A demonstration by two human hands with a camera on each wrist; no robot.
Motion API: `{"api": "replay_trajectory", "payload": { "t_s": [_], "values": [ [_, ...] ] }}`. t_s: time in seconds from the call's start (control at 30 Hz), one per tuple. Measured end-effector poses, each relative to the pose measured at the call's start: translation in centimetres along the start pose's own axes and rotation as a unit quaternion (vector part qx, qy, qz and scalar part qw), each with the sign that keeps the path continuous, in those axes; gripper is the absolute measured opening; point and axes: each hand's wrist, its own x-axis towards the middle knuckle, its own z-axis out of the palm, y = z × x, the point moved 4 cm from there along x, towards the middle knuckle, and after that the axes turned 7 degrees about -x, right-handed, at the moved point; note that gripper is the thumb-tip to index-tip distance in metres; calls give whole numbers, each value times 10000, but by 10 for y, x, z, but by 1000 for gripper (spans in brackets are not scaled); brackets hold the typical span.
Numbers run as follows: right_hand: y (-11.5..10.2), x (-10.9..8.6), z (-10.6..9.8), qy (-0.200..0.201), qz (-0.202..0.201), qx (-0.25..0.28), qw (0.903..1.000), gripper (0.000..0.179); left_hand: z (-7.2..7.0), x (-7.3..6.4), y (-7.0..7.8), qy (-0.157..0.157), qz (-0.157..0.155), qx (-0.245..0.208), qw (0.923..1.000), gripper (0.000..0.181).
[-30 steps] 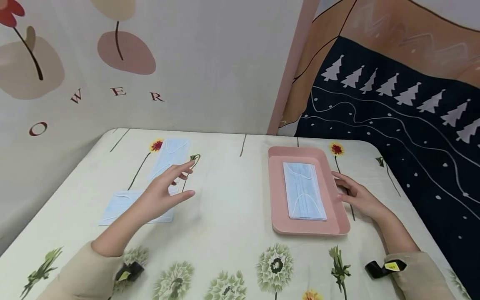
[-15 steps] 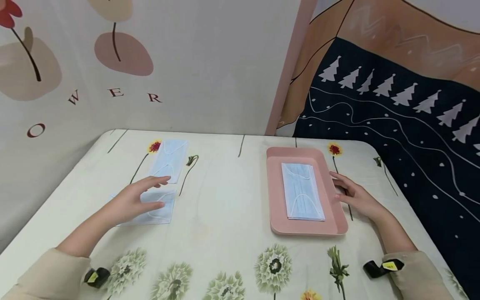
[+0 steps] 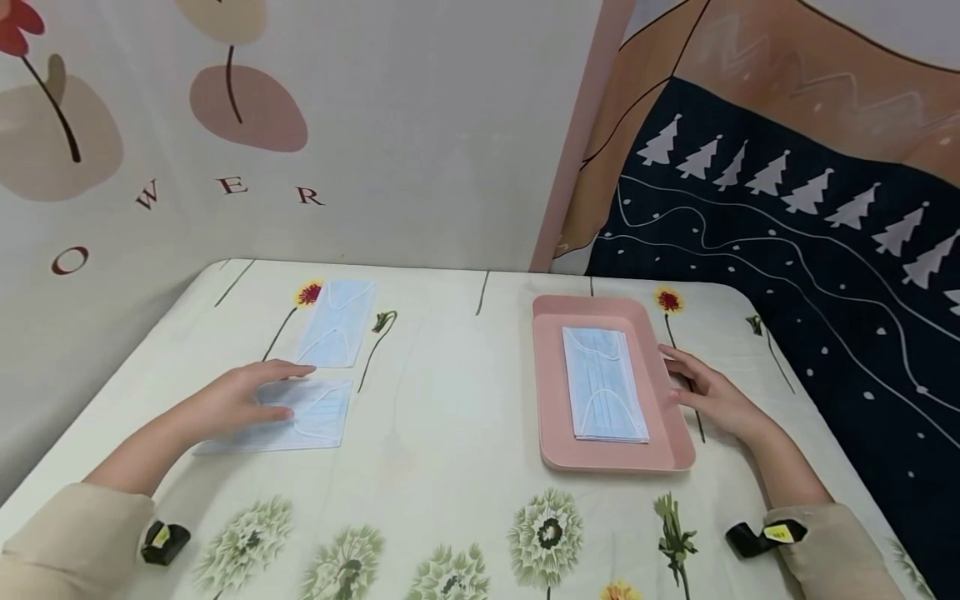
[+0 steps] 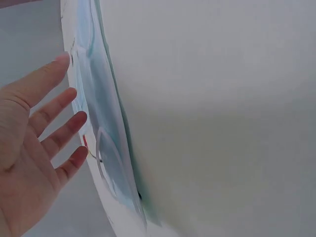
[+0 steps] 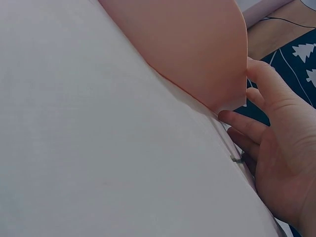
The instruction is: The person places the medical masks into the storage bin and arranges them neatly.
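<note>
My left hand hovers over a light blue face mask lying crosswise on the table's left side. In the left wrist view its fingers are spread and hold nothing, apart from the mask. Just behind lies another face mask, pointing away from me. My right hand rests beside the pink tray, fingertips touching its right edge. The right wrist view shows the fingers loosely bent against the tray's wall, not curled round it. Inside the tray lie folded blue masks, seemingly stacked.
A white cloth with printed flowers covers the table. A pale wall rises behind the table, and a dark cloth with white trees hangs at the right. Each wrist carries a small black device.
My left hand has moved left and towards me, from above the gap between the masks to over the nearer one. The right hand and tray have stayed in place.
</note>
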Motion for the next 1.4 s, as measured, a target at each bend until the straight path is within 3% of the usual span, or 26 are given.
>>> {"api": "replay_trajectory", "payload": {
  "t_s": [0.2, 0.4, 1.07, 1.4],
  "values": [
    [-1, 0, 0, -3, -70, 27, 10000, 66, -3, -1, -12, -377, -402, -106, 9984, 55],
    [-1, 0, 0, -17, -80, 45, 10000, 66, -4, 3, -19, -520, -208, -220, 9982, 47],
    [-3, 0, -1, 5, -53, 58, 10000, 66, -3, 11, -32, -870, -849, -973, 9878, 31],
    [-4, 1, -1, 1, -140, 90, 9999, 65, -4, 15, -32, -1070, -882, -1000, 9853, 33]
  ]
}}
